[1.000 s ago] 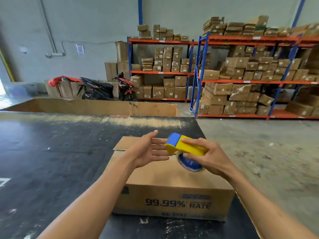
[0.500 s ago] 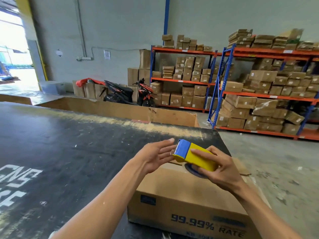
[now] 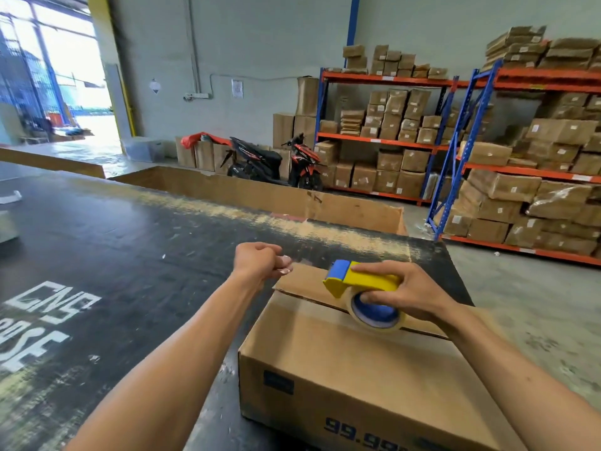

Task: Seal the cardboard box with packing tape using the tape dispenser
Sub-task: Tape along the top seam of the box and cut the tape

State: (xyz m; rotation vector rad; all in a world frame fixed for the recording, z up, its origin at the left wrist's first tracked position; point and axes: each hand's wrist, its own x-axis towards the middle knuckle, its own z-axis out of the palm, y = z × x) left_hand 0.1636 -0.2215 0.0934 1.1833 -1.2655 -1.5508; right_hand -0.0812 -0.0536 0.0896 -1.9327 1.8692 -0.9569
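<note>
We see a brown cardboard box sitting on the black counter, with its top flaps folded down. The right hand grips the yellow and blue tape dispenser and holds it down on top of the box by the middle seam, with the tape roll touching the cardboard. The left hand is curled shut just past the far left corner of the box, pinching something small and shiny that we cannot make out.
</note>
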